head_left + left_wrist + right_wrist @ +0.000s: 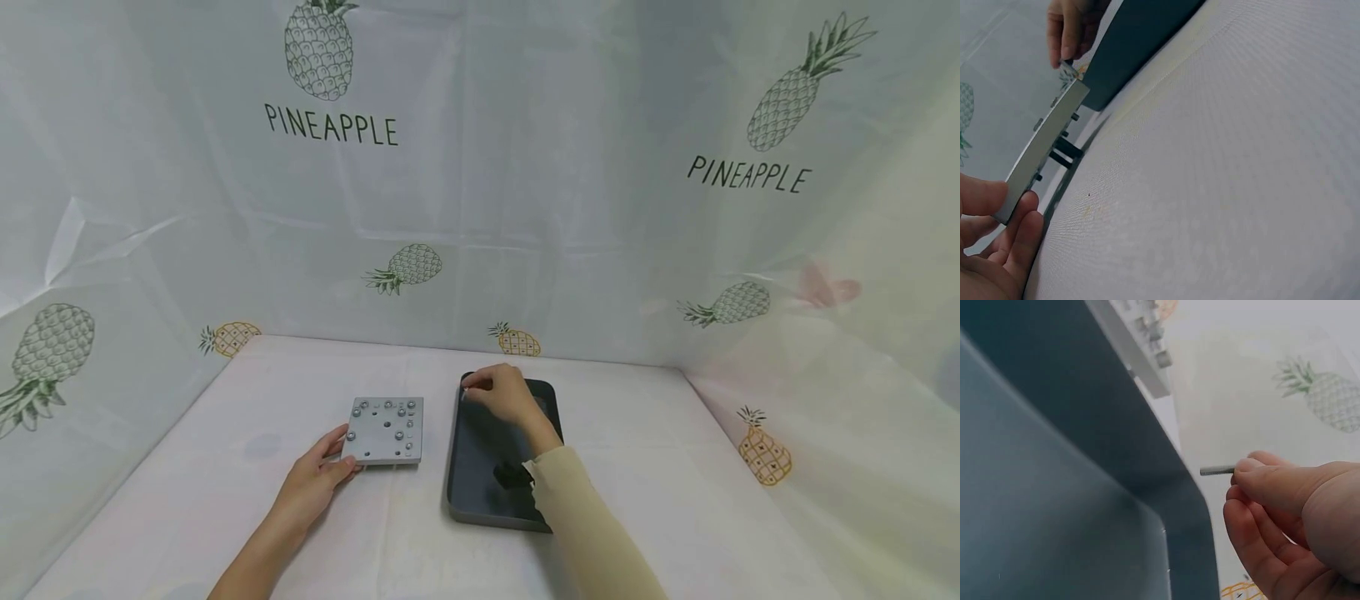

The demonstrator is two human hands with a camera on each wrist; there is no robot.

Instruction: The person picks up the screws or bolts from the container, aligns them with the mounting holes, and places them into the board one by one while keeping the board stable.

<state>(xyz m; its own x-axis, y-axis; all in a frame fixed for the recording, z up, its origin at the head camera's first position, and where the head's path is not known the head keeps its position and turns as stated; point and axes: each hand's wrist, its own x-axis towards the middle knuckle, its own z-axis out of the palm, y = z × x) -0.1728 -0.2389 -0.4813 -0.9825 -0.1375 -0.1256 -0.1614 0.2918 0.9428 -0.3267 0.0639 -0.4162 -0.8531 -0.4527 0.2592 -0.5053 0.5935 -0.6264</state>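
Note:
My left hand grips the near left corner of a square metal plate, thumb on top and fingers beneath. Screw heads and small holes dot the plate's upper face; in the left wrist view, screw ends stick out below it. Over the far left corner of a dark tray, my right hand pinches a small metal screw between thumb and fingers. The threaded shank points out from the fingertips, while its head is hidden in the grasp. The tray stands just right of the plate.
A white cloth covers the table. Behind and at both sides rises a pale curtain printed with pineapples. Inside the tray, near my right sleeve, shows a darker patch.

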